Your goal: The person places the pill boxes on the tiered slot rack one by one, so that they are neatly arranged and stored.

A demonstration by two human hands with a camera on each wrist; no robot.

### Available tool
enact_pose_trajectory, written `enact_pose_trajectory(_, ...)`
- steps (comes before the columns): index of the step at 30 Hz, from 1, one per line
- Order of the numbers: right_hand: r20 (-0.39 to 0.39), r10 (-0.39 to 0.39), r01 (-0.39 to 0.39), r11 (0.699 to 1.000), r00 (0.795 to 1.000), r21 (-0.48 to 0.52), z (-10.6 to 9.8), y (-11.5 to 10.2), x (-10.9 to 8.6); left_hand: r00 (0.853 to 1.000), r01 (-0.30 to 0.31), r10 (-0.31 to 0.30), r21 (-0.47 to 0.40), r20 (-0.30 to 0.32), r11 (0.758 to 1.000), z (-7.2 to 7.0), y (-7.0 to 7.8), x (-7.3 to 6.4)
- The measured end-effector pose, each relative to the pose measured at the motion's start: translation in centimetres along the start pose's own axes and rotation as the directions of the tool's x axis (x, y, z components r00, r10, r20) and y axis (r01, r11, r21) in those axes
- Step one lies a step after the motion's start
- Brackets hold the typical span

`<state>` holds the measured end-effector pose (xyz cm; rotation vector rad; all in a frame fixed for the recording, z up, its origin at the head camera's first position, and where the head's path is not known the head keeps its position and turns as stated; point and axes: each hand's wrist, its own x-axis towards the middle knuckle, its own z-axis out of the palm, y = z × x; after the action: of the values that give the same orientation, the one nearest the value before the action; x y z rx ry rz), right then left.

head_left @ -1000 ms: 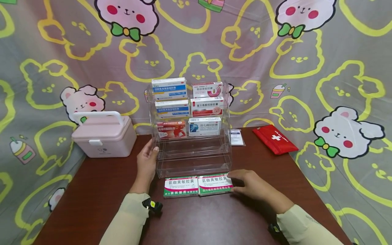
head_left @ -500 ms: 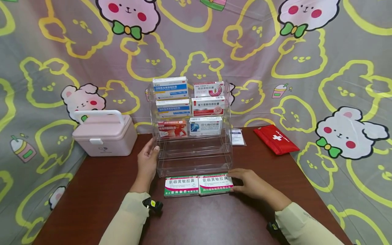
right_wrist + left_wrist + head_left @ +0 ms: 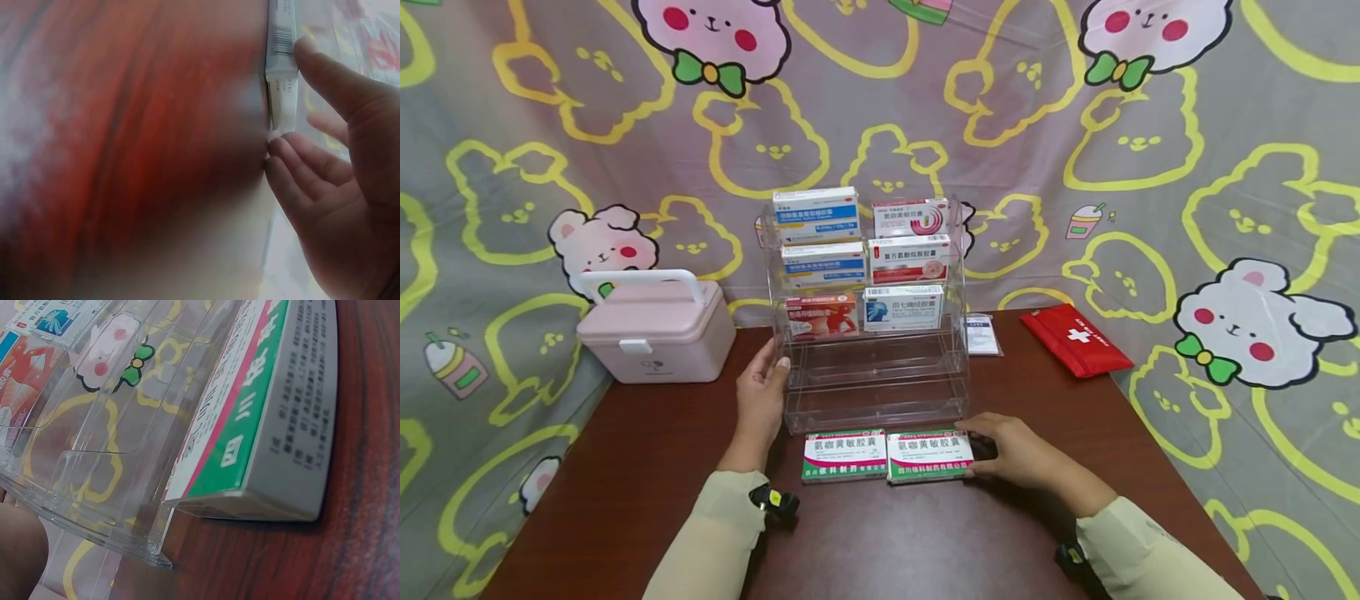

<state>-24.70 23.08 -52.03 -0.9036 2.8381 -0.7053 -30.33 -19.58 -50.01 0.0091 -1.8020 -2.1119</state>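
In the head view, a clear tiered display rack [image 3: 876, 367] stands on the table with medicine boxes on its upper tiers. My left hand [image 3: 762, 398] grips the rack's left side, the thumb on its front edge. Two green-and-white medicine boxes lie side by side before the rack: the left box [image 3: 845, 457] and the right box [image 3: 928, 457]. With thumb and fingers, my right hand [image 3: 1018, 450] pinches the right box at its right end. The right wrist view shows that thumb beside the box's barcode [image 3: 282, 40]. Close up in the left wrist view is the left box's printed side [image 3: 290, 425].
A pink lidded case [image 3: 651, 337] with a white handle stands at the back left. Toward the back right lies a red first-aid pouch [image 3: 1077, 340]. A small white packet [image 3: 981, 336] lies just right of the rack. Patterned cloth hangs behind the table.
The right green-and-white box has shifted very slightly toward me and to the right, in my right hand. My left hand and the rack stay in place.
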Motion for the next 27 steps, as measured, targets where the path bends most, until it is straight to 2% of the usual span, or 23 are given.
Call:
enact_pose_trajectory(6,0.017,0.015,-0.015,1.000,1.000,0.014,0.03,-0.22,-0.21,1.000,0.022,-0.022,0.015,0.006,1.000,0.04,0.20,-0.28)
enact_pose_trajectory(15,-0.045,0.047,-0.041,0.991,0.998,0.125,-0.15,-0.50,-0.64,1.000,0.001,-0.001,-0.007,-0.009,1.000,0.07,0.06,-0.01)
enact_pose_trajectory(20,-0.065,0.061,-0.053,0.991,0.996,0.122,-0.12,-0.67,-0.78,1.000,0.004,-0.004,-0.007,-0.007,1.000,0.09,0.06,0.01)
enact_pose_trajectory(27,-0.044,0.108,-0.096,0.973,0.993,0.209,0.05,-0.74,-0.95,1.000,0.011,-0.011,0.005,-0.005,1.000,0.14,0.28,-0.11)
